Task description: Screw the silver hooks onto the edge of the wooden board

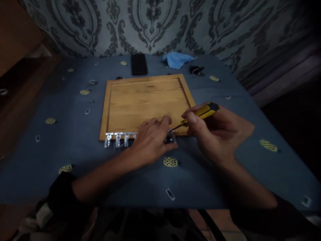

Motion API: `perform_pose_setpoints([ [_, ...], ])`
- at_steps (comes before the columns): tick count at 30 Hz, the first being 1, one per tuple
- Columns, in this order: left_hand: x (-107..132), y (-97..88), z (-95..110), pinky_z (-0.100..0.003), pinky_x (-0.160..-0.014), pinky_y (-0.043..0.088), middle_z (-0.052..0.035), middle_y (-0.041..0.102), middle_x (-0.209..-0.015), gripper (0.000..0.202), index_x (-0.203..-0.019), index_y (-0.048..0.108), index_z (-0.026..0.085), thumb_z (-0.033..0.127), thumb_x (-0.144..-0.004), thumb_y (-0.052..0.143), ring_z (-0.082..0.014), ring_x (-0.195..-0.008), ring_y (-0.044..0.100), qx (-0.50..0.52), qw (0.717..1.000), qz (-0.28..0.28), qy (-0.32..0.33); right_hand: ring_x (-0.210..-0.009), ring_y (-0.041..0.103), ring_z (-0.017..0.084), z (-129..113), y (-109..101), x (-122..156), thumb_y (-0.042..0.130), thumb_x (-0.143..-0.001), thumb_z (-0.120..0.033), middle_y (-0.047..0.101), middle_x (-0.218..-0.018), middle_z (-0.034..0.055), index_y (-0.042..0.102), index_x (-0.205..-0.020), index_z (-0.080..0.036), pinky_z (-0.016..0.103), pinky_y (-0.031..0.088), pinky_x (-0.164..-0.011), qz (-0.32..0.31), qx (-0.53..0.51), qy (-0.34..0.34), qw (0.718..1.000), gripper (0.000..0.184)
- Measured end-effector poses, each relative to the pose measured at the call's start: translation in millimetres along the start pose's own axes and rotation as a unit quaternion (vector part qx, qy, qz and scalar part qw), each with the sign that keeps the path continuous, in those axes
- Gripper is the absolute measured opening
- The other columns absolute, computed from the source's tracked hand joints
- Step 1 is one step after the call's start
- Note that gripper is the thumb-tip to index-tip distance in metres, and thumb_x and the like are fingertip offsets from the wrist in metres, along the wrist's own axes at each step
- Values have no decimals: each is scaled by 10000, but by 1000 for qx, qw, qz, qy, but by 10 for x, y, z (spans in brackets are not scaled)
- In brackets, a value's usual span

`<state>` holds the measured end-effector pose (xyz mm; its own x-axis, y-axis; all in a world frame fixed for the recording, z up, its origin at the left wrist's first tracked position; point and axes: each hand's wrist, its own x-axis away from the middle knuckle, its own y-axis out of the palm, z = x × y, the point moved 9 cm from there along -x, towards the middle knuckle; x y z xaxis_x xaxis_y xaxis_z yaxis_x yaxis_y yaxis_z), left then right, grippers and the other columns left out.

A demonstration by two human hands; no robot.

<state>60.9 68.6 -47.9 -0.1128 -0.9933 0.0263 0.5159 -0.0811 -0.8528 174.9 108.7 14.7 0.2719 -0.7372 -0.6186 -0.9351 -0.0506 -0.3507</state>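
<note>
Two risks: slipping toward left hand from slanting yellow-and-black screwdriver, pinched in right hand; skewing near-side metal hook if loose (left fingers apparently holding it, half-hidden).

Hands: two. Screwdriver: one. Board: one. Hooks along board: at least five. Loose metal pieces: two. Black slab: one. Blue cloth: one. Table: one.

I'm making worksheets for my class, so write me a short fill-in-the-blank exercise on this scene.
1. The right hand holds a yellow-and-black ____.
2. The left hand touches a framed panel made of ____.
3. The colour of the crumpled cloth beyond the panel is ____.

Missing words: screwdriver; wood; blue.
</note>
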Motion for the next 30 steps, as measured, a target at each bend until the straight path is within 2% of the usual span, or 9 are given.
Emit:
perform_pose_setpoints([
  [4, 15, -1, -1, -456, -925, 487, -81, 681, -1135, 493, -1191, 459, 187, 385, -857, 764, -287, -1092, 600, 9, 1000, -9, -2, -574, 603, 133, -143, -97, 11, 710, -908, -319, 705, -759, -13, 723, -845, -276, 317, 463, -535, 33, -23, -38, 998, 77],
  [8, 12, -1, -6, -445, -920, 485, -79, 688, -1135, 500, -1189, 461, 186, 374, -848, 775, -282, -1093, 604, 15, 1000, -9, -4, -484, 545, 115, -130, -200, -11, 696, -919, -351, 667, -703, -24, 716, -836, -264, 310, 413, -453, 82, -40, -9, 996, 122],
  [14, -8, 15, -12, -447, -923, 481, -84, 683, -1148, 502, -1188, 449, 191, 384, -852, 767, -287, -1112, 602, 10, 1000, -12, -7, -543, 550, 151, -10, -41, -45, 688, -914, -322, 626, -688, -16, 679, -792, -282, 334, 435, -506, 0, -20, 4, 1000, 128],
  [20, 10, 3, -15, -453, -923, 481, -95, 681, -1135, 479, -1167, 446, 197, 375, -854, 761, -291, -1113, 605, 8, 1000, -10, -8, -566, 559, 184, -6, -17, -49, 680, -918, -322, 631, -667, -7, 666, -779, -303, 363, 463, -542, -13, -16, 13, 1000, 141],
  [30, 14, 6, -5, -467, -921, 495, -78, 680, -1126, 503, -1182, 442, 194, 386, -850, 767, -298, -1083, 613, 6, 1000, 2, 4, -591, 582, 145, -40, 21, -57, 744, -865, -294, 630, -703, -17, 689, -791, -255, 318, 462, -558, -31, -50, 12, 998, 100],
])
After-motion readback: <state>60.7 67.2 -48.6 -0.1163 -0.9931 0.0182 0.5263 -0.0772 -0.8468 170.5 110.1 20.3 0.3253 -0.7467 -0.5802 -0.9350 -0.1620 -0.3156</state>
